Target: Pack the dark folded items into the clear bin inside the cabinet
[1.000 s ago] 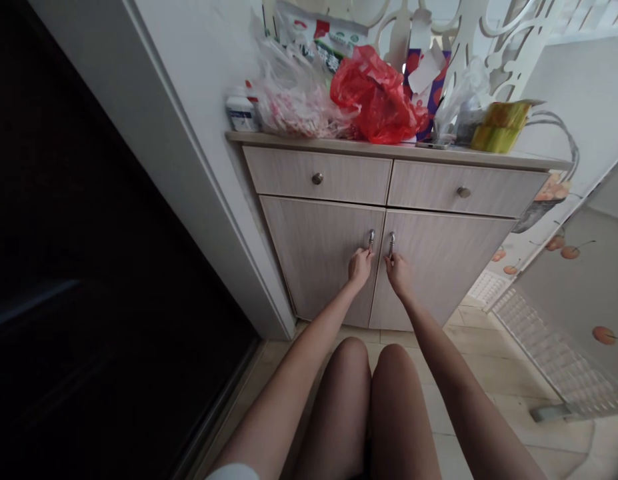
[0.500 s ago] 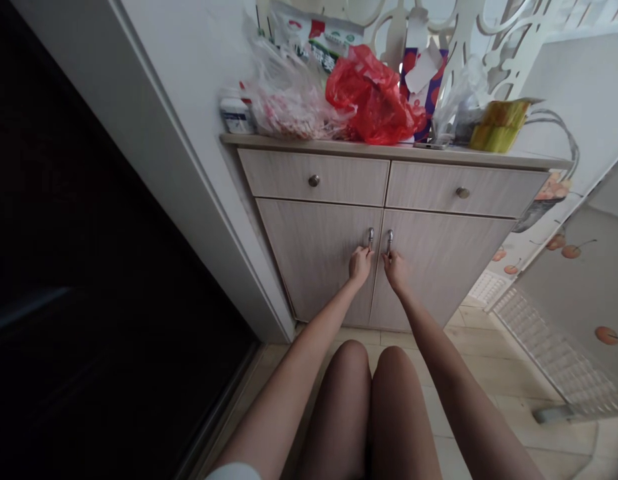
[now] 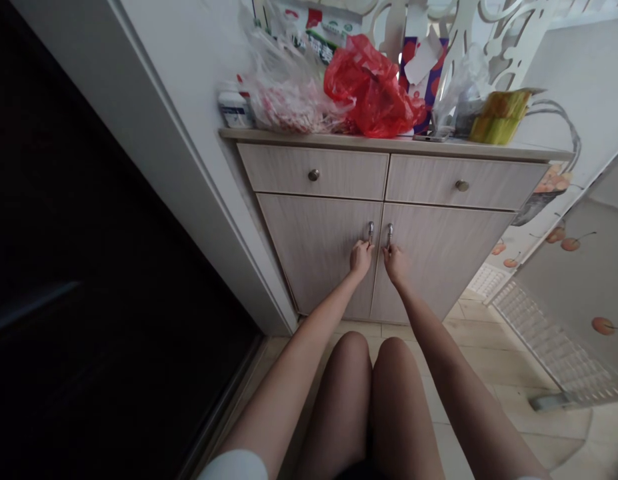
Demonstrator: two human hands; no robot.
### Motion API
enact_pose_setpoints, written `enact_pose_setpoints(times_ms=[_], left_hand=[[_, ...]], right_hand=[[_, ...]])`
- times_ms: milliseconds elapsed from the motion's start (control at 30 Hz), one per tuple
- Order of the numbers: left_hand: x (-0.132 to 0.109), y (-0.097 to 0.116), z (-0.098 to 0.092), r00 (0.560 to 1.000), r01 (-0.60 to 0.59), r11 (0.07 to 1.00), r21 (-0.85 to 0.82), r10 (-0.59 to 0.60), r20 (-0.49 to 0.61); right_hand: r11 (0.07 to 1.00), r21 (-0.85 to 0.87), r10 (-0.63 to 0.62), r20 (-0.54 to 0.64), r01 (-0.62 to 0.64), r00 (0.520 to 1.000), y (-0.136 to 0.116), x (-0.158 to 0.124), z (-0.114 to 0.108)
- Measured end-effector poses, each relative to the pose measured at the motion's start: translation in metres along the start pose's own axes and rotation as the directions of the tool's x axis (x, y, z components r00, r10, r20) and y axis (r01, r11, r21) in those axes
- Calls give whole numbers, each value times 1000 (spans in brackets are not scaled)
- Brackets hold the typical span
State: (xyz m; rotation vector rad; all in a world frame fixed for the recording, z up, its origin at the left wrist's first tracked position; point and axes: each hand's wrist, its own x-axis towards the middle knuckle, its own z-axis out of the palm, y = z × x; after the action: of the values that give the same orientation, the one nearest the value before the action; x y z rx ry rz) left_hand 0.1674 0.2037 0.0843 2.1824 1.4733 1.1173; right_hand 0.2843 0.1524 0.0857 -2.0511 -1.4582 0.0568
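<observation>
A pale wood-grain cabinet with two drawers above two doors stands before me. Its left door and right door are both closed, flush with the frame. My left hand is closed on the lower end of the left metal door handle. On the other side of the door gap, my right hand grips the lower end of the right door handle. Both handles' upper ends show above my fingers. The left drawer knob and right drawer knob are untouched.
On the cabinet top lie a red plastic bag, a clear bag, a white tub, a purple box and a yellow packet. A dark doorway is at left, a cherry-patterned panel at right.
My view has tilted slightly, so the cabinet sits a little higher in the picture. Both hands stay on the handles, and the doors remain closed.
</observation>
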Motion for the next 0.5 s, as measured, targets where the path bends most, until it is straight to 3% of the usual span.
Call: enact_pose_setpoints(times_ms=[300, 500], left_hand=[[1, 5, -15, 985, 76, 993, 95, -89, 150], [-1, 9, -17, 974, 152, 987, 46, -157, 162]], right_hand=[[998, 6, 69, 71, -70, 995, 1, 6, -2], [995, 80, 51, 86, -58, 995, 5, 13, -1]])
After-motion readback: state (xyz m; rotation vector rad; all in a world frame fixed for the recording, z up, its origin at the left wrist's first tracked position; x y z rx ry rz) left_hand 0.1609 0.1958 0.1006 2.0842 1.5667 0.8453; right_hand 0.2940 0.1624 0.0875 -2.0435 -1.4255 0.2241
